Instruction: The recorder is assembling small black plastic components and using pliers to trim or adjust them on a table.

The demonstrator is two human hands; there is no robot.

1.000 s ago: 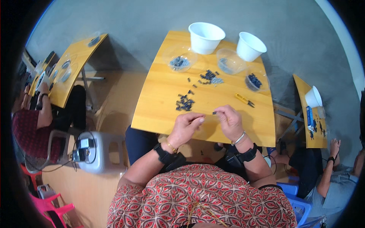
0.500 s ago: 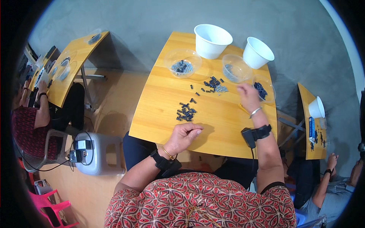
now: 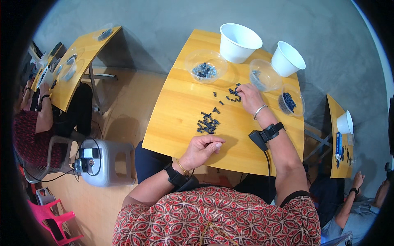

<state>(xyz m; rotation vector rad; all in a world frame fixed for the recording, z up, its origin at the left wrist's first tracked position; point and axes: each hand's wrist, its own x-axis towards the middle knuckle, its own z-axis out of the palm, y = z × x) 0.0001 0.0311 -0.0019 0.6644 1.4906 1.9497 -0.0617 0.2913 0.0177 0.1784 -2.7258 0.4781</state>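
Observation:
My left hand (image 3: 202, 151) rests near the table's front edge, thumb pressed on curled fingers; whatever it may hold is hidden. Just beyond it lies a loose pile of small black cylindrical pieces (image 3: 208, 124). My right hand (image 3: 249, 98) is lowered over a second, smaller cluster of black pieces (image 3: 234, 93) in the middle of the table. Its fingers are drawn together and pointing into the cluster, and I cannot make out what is between them. A few single black pieces (image 3: 221, 103) lie between the two groups.
Along the far side stand a clear bowl of grey and black bits (image 3: 194, 74), another clear bowl (image 3: 267, 84) and two white tubs (image 3: 237, 51) (image 3: 288, 59). A clear bowl of black pieces (image 3: 301, 107) sits at the right edge. Other people work at side tables.
My right hand has moved left, from beside the right-hand bowl to the middle cluster, covering the small grey bits there. My left hand has kept its pose. The whole view has shifted slightly.

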